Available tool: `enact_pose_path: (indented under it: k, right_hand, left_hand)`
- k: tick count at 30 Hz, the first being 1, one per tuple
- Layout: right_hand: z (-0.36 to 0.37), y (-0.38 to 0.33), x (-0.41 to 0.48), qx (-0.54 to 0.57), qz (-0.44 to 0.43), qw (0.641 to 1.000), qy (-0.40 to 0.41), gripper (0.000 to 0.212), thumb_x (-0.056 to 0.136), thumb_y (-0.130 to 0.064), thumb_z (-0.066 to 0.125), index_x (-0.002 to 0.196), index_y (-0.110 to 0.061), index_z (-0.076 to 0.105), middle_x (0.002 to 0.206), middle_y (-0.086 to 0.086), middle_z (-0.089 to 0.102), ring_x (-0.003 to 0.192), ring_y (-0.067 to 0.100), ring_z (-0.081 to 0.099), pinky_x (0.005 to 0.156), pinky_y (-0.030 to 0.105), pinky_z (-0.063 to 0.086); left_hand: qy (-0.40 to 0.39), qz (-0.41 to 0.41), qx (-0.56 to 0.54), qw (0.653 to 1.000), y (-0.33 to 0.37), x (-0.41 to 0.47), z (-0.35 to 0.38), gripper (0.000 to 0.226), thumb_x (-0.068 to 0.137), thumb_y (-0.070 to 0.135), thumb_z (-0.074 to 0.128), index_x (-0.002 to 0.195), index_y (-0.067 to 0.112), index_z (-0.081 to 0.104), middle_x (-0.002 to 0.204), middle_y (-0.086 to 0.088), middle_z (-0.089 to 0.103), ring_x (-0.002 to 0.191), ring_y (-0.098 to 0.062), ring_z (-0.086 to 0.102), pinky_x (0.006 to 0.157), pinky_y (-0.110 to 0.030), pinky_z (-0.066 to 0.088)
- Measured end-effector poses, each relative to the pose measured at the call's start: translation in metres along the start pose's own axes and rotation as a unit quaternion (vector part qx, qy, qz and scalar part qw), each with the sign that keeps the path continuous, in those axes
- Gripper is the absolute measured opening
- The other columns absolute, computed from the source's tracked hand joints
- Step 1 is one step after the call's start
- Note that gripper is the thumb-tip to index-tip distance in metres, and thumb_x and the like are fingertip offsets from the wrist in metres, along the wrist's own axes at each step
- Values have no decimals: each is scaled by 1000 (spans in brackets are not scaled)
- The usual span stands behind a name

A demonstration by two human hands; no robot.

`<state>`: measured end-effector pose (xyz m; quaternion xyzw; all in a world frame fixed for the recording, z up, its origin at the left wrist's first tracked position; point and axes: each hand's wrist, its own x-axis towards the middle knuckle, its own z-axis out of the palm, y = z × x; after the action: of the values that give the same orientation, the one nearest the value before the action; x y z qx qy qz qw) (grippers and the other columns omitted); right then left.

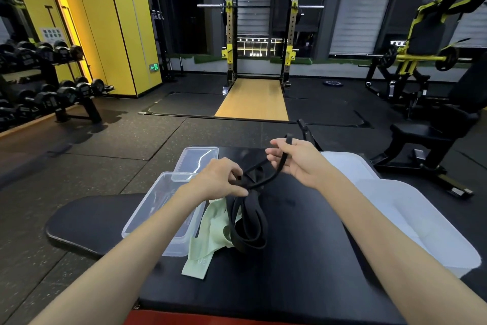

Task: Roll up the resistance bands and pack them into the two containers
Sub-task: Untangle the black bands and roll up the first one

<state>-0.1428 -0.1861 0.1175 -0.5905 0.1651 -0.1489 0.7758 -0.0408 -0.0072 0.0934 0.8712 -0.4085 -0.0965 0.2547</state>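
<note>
Step in hand: coiling the black band [247, 224]. Hold the strand taut between both grips and lay each turn flat on the last, so the roll ends up tight enough for a container. Left grip [224, 179], centre of frame, pinches the band's gathered neck. Right grip [297, 160], just right of it, curls round a raised loop. The looped bulk drops below the left grip onto the counter [303, 258], overlapping the green band [208, 235] (unrolled). A clear container [155, 203] sits lower left of the grips.
</note>
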Motion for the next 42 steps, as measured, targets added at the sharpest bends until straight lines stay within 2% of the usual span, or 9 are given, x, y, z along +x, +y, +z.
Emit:
enact_pose_path:
  k: [3, 8, 14, 18, 22, 30, 35, 38, 42]
  right_hand:
    - [0, -1, 0, -19, 2, 1000, 4, 18, 101, -17, 46, 110, -7, 57, 74, 5, 58, 60, 15, 55, 59, 29, 48]
    - [-1, 0, 1, -24, 7, 1000, -4, 14, 99, -16, 50, 109, -8, 56, 68, 1, 49, 54, 11, 43, 53, 24, 41]
    - [0, -10, -2, 53, 29, 996, -69, 14, 96, -9, 52, 109, -5, 52, 71, 2, 47, 56, 12, 44, 57, 24, 43]
    - [11, -11, -1, 17, 19, 996, -86, 17, 95, -7, 53, 110, 1, 56, 77, 6, 55, 67, 15, 52, 67, 27, 50]
    - [18, 0, 3, -75, -1, 995, -60, 25, 98, -10, 49, 117, 5, 56, 87, 8, 58, 76, 17, 54, 71, 28, 47]
    - [-1, 31, 12, -177, 36, 984, -13, 53, 101, -48, 30, 107, -10, 67, 101, 7, 71, 93, 20, 65, 89, 36, 48]
    - [-29, 90, 11, -413, 55, 909, -17, 20, 93, -7, 47, 96, -13, 66, 87, 4, 68, 71, 9, 58, 65, 19, 45]
    - [-46, 120, 10, -522, 70, 849, -28, 23, 85, -4, 57, 103, -11, 69, 96, 2, 68, 87, 12, 60, 74, 17, 42]
    - [-57, 137, 7, -518, 57, 853, 3, 24, 84, -6, 62, 106, -10, 68, 109, 5, 67, 102, 16, 60, 81, 16, 42]
  left_hand:
    - [30, 32, 4, 999, 4, 1, 1, 20, 84, 33, 71, 95, 16, 72, 79, 7, 62, 78, -11, 58, 67, -19, 42]
    - [85, 1, -76, 993, 13, 5, 3, 17, 97, 30, 50, 90, 17, 59, 81, 1, 62, 67, -13, 58, 56, -24, 42]
    - [100, 40, -65, 992, 17, 7, 8, 8, 89, 18, 61, 91, 18, 69, 82, 12, 64, 78, -1, 58, 65, -6, 38]
    - [42, 68, -111, 991, 20, 12, 22, 8, 87, 18, 67, 92, 24, 66, 90, 8, 69, 88, -11, 65, 86, -30, 51]
    - [-65, 90, -219, 969, 32, 5, 31, 13, 90, 23, 65, 100, 16, 61, 83, 7, 66, 73, -4, 61, 71, -13, 45]
    - [67, 12, -351, 934, 26, 14, 28, 10, 93, 11, 59, 85, 11, 65, 79, -4, 72, 75, -24, 68, 82, -41, 57]
    - [81, -26, -380, 921, 26, 12, 28, 10, 94, 11, 57, 88, 13, 65, 82, -4, 71, 78, -16, 67, 89, -43, 53]
    - [71, -35, -380, 921, 21, 12, 34, 8, 92, 12, 60, 88, 12, 66, 84, -7, 73, 80, -17, 68, 91, -43, 54]
    - [54, -39, -339, 938, 10, 16, 49, 7, 88, 15, 65, 83, 13, 68, 79, -3, 73, 74, -13, 68, 88, -38, 56]
